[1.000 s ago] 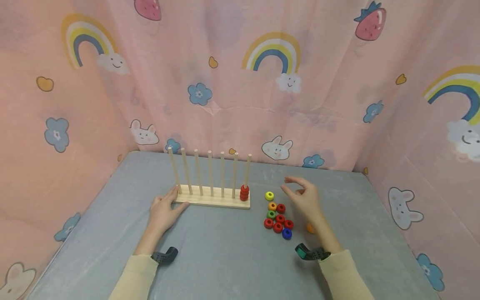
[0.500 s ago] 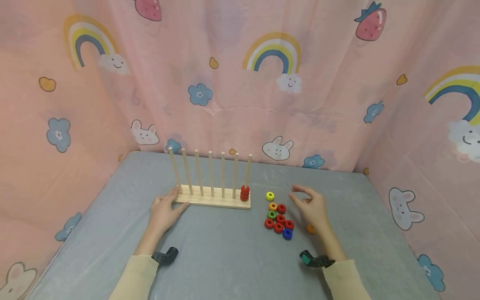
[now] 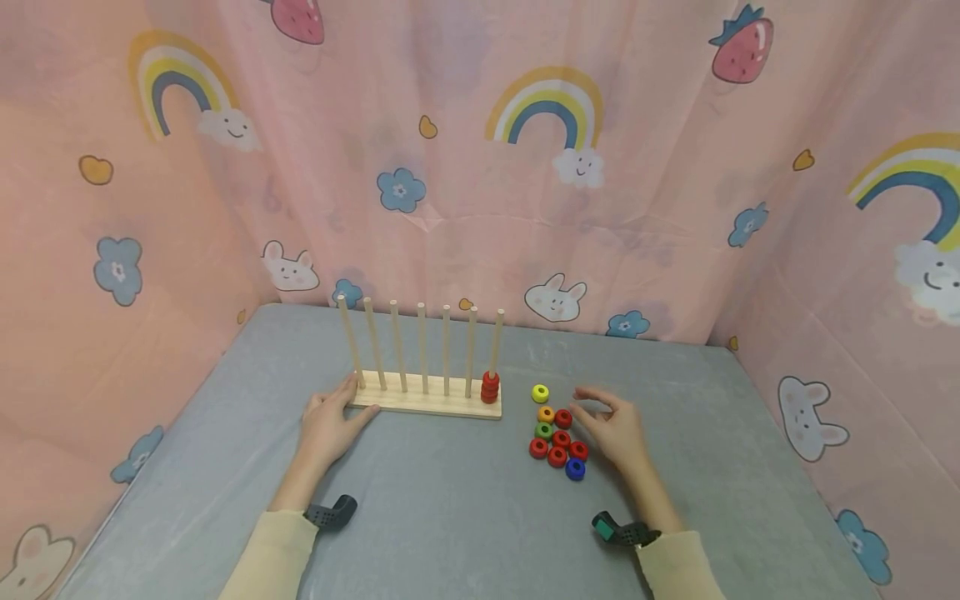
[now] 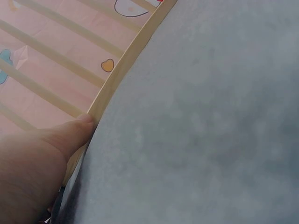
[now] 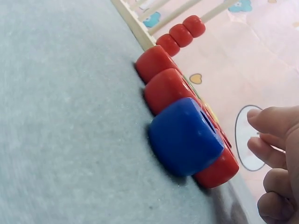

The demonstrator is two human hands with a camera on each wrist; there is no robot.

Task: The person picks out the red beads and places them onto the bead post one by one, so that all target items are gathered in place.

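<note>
A wooden peg rack [image 3: 427, 400] with a row of upright pegs stands on the table. My left hand [image 3: 328, 423] grips the left end of its base, the thumb [image 4: 70, 133] lying along the front edge. Three red beads [image 3: 490, 387] are stacked on the rightmost peg. My right hand [image 3: 615, 429] is at the right side of the loose beads, with thumb and forefinger apart and nothing between them. Its fingertips are right beside a red bead [image 3: 563, 418]. A blue bead [image 5: 184, 137] sits at the near end of the group.
Loose beads lie right of the rack: a yellow bead [image 3: 540, 393] farthest back, an orange bead [image 3: 546, 414], a green bead [image 3: 543, 431] and several red ones. A pink patterned curtain [image 3: 465, 225] hangs behind the grey table [image 3: 450, 500].
My right hand first moved right and toward me, then back left and lower toward the red beads. A loose orange bead is now hidden behind my right forearm. The left hand stays put.
</note>
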